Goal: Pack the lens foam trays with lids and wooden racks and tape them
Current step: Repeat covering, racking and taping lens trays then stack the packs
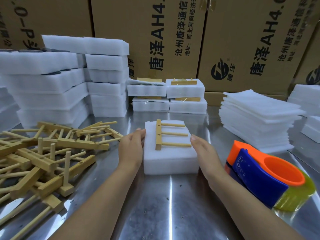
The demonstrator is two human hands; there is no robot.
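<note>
A white foam tray with its lid on (171,158) lies in the middle of the steel table (155,205). A wooden rack (168,135) with three dowels lies flat on the lid. My left hand (132,146) presses its straight fingers against the tray's left side. My right hand (204,153) lies along the tray's right side with straight fingers. An orange and blue tape dispenser (265,175) with yellowish tape stands just right of my right hand.
A loose pile of wooden racks (46,158) covers the table's left. Stacks of foam trays (57,84) stand at back left, taped packs (167,95) behind the tray, foam lid sheets (258,116) at right. Cardboard boxes (173,32) wall the back.
</note>
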